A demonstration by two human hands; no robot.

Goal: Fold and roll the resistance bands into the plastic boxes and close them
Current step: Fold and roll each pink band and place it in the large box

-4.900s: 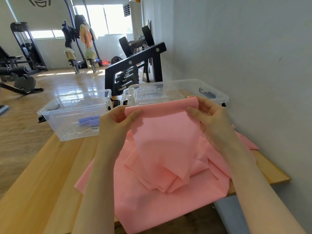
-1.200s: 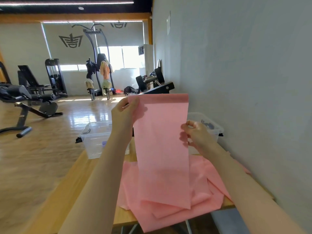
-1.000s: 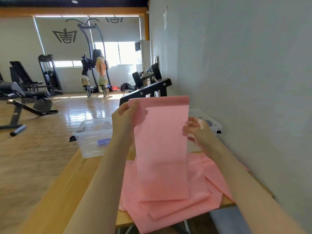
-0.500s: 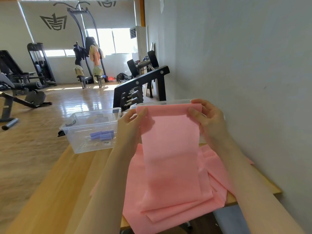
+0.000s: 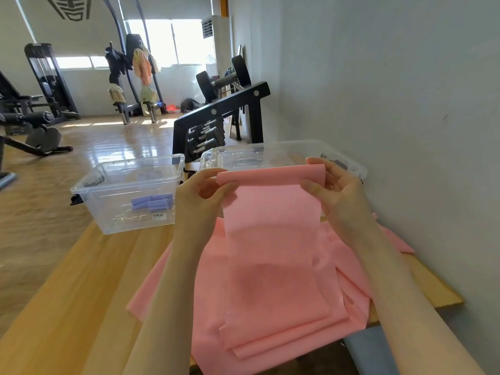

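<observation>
A long pink resistance band hangs in folded layers from both my hands down onto the wooden table. My left hand pinches its top left corner and my right hand pinches the top right corner; the top edge is curled over into a small roll. An open clear plastic box with rolled purple bands inside stands at the far left of the table. A second clear box with its lid on sits behind my hands, near the wall.
The grey wall runs close along the table's right side. A black dumbbell rack stands just beyond the table. Gym machines stand on the wooden floor at the far left. The band's lower layers hang over the table's near edge.
I lowered the band from head height toward the table. My right hand moved up to the top right corner, and the top edge now curls over into a roll.
</observation>
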